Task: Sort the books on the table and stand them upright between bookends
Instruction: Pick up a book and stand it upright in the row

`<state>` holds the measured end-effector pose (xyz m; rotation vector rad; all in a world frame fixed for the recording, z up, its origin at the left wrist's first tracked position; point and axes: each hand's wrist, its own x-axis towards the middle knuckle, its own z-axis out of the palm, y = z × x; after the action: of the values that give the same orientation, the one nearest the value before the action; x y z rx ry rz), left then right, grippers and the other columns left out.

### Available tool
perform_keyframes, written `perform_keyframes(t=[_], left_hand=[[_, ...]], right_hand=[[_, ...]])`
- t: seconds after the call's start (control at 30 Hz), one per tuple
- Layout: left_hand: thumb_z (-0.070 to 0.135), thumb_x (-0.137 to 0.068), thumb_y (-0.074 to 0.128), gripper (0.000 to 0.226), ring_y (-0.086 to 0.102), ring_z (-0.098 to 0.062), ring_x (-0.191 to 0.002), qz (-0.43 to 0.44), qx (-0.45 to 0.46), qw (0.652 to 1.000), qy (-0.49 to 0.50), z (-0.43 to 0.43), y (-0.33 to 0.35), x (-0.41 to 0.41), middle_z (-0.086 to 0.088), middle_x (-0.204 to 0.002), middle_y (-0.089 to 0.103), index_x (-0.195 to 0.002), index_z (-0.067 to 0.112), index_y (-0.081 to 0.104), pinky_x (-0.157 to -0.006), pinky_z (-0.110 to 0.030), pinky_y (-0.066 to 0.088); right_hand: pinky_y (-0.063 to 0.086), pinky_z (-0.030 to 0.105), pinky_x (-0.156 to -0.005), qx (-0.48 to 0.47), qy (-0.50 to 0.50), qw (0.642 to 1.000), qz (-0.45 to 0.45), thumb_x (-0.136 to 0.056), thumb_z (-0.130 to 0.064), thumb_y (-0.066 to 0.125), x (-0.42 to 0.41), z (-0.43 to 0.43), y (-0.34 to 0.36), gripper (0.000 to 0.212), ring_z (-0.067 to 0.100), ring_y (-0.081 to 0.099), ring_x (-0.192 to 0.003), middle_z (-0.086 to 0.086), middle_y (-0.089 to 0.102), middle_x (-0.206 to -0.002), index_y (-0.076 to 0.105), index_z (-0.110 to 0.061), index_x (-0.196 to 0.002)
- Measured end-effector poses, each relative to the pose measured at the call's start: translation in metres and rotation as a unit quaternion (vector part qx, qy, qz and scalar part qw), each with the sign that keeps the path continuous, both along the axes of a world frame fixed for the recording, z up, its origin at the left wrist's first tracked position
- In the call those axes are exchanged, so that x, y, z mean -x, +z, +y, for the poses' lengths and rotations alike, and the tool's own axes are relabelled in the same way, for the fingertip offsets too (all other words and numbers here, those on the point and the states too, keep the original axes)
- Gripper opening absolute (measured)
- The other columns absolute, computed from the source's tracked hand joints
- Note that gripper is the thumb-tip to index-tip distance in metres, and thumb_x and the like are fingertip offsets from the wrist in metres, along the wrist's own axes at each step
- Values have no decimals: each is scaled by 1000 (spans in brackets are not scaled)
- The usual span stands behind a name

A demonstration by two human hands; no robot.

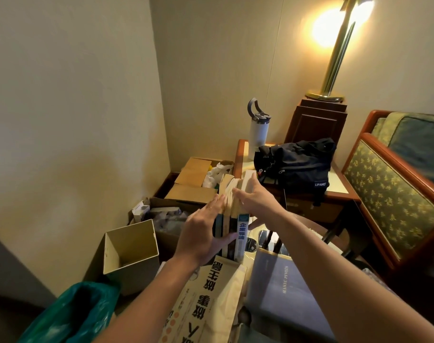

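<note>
Yellowed paperbacks [229, 206] stand in a row beyond a flat-lying beige book [211, 290], pressed between left hand [201, 233] and right hand [256, 200], fingers straight. Bookends are possibly hidden; the beige book and a grey book [280, 285] remain unsorted.

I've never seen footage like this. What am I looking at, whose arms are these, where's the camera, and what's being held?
No machine here. This one picture comes from a wide-angle camera worn on a person's head, looking forward and down, so the two bare arms are the wearer's own. The left hand and right hand press with mostly straight fingers on either side of a row of upright books, including a blue-spined book. Nearer the camera lie a cream book with large characters and a pale grey-blue book. An open beige box stands to the left. Behind, a dark bag and a white bottle sit on a side table.
</note>
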<state>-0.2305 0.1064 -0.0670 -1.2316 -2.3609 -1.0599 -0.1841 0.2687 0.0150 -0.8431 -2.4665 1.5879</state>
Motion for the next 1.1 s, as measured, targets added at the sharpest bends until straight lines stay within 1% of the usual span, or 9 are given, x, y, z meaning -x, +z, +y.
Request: perform_keyframes(t=[0.1, 0.2, 0.3, 0.4, 0.5, 0.67, 0.83, 1.0, 1.1], left_hand=[[72, -84, 58, 92, 49, -20, -136, 5, 14, 1000, 16, 6, -1, -3, -2, -149, 50, -155, 18, 33, -114, -48, 38], [78, -85, 52, 95, 38, -19, -144, -19, 34, 999, 18, 13, -6, -10, 0, -153, 46, -157, 23, 24, -121, -51, 24], [68, -85, 60, 92, 32, -25, -146, -41, 48, 997, 36, 16, -6, -22, 0, -149, 50, -157, 23, 25, -123, -50, 9], [63, -86, 62, 83, 35, -28, -143, -58, 62, 995, 50, 18, -4, -31, 4, -146, 53, -154, 25, 33, -122, -48, 2], [64, -87, 59, 76, 31, -28, -145, -75, 83, 992, 57, 21, -6, -34, 10, -150, 47, -151, 27, 39, -122, -48, 2], [66, -86, 54, 72, 23, -29, -149, -107, 99, 988, 46, 20, -2, -36, 9, -161, 28, -148, 31, 43, -123, -54, 13], [56, -86, 62, 75, 18, -25, -151, -142, 94, 985, 41, 14, 5, -36, 6, -166, 11, -152, 30, 37, -119, -47, 26], [42, -88, 67, 77, 26, -19, -149, -158, 77, 984, 33, 7, 12, -38, 7, -166, 11, -155, 27, 32, -115, -42, 39], [45, -88, 65, 79, 26, -19, -149, -175, 78, 981, 26, 2, 19, -40, 7, -166, 12, -156, 27, 29, -113, -42, 40]], right_hand=[[62, 51, -66, -2, -9, 1000, 8, -103, -35, 46, -6, 6, -2, 78, 29, 66, -101, 14, 45, -148, -11, -41, -156], [59, 39, -79, -41, -28, 998, 31, -105, -24, 39, -17, 15, -3, 69, 24, 59, -101, 16, 47, -147, -4, -28, -159], [43, 30, -82, -91, -47, 994, 42, -106, -19, 37, -31, 27, 0, 63, 23, 51, -112, 18, 43, -150, 6, -19, -160], [41, 31, -84, -105, -64, 989, 78, -105, -18, 38, -47, 37, 8, 59, 24, 50, -114, 19, 43, -150, 15, -18, -159], [44, 36, -88, -122, -74, 984, 104, -104, -19, 38, -60, 49, 24, 58, 33, 49, -127, 18, 43, -151, 19, -21, -158], [54, 48, -94, -143, -89, 977, 132, -104, -21, 40, -87, 63, 56, 61, 35, 52, -128, 16, 40, -154, 15, -25, -159], [60, 47, -83, -190, -87, 964, 165, -106, -22, 39, -110, 67, 91, 61, 34, 61, -118, 15, 51, -143, 11, -31, -159], [62, 37, -74, -260, -90, 941, 197, -106, -21, 38, -126, 67, 121, 60, 28, 64, -110, 16, 51, -144, 11, -29, -159], [62, 46, -77, -268, -100, 931, 225, -106, -21, 37, -133, 63, 137, 60, 30, 65, -111, 14, 52, -145, 12, -29, -159]])
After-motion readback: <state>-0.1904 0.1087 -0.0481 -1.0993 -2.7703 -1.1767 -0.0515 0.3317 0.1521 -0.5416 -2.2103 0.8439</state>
